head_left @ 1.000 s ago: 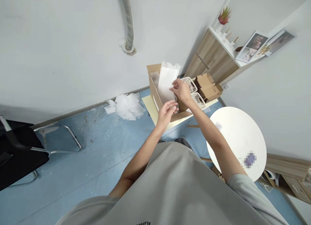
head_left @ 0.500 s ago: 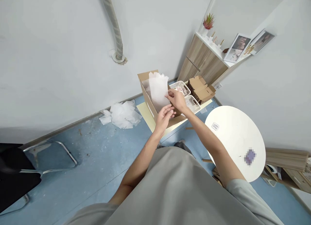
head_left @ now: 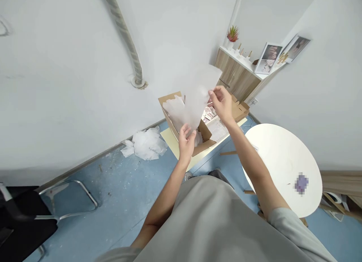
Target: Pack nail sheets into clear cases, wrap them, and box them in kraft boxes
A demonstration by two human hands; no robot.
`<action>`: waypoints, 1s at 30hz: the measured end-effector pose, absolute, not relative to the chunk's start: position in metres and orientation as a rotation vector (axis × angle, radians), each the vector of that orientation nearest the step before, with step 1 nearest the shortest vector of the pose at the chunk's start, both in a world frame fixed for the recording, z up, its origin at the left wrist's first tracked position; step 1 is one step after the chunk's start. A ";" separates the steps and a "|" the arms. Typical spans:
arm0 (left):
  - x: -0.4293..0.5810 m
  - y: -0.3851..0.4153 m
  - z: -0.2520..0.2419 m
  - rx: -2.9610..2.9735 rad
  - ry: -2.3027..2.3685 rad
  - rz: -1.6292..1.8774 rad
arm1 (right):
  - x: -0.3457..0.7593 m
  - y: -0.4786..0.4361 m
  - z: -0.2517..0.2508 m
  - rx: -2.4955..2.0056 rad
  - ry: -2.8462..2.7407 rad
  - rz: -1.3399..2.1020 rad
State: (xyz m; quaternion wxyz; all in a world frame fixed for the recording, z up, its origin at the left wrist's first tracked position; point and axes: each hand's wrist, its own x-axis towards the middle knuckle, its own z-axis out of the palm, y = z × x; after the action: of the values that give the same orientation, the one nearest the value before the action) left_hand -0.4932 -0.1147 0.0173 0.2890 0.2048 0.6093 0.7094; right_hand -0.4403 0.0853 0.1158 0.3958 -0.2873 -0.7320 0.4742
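A thin translucent white sheet (head_left: 196,94), perhaps a plastic bag, is raised above an open cardboard box (head_left: 207,130). My right hand (head_left: 222,103) pinches the sheet by its right edge between thumb and fingers. At its lower end my left hand (head_left: 186,143) has its fingers curled against the sheet, gripping the bottom corner. More translucent white sheets (head_left: 174,108) stand inside the box, their ragged tops level with its rim. The held sheet hides part of the box and what lies behind it.
Right of the box are a white basket (head_left: 219,130) with small packets (head_left: 209,114) near it, and a folded cardboard carton (head_left: 239,109). Crumpled white sheets (head_left: 148,143) lie on the floor. A round white table (head_left: 278,156) stands right, a black chair (head_left: 25,213) left.
One translucent sheet has come up out of the box, lifted by my right hand. My left hand has moved onto its lower end. The camera view has shifted slightly.
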 end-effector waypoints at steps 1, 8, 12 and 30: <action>-0.493 -0.113 0.022 0.608 1.682 1.918 | -0.429 0.088 0.125 -0.718 -1.818 1.200; -0.464 -0.076 0.063 1.063 1.674 1.821 | -0.304 0.109 0.163 -0.844 -1.608 1.052; -0.410 -0.046 0.060 1.169 1.437 1.620 | -0.214 0.131 0.154 -0.979 -1.465 0.952; -0.161 0.080 -0.035 1.588 1.388 1.015 | 0.102 0.212 -0.062 -1.445 -0.703 1.199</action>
State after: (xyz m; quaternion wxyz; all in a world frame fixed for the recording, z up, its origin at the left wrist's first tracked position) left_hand -0.1609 0.0795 -0.0350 0.3899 0.6247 0.5460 0.3994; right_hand 0.1017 0.2116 -0.0616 0.5384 -0.6075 -0.2954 0.5039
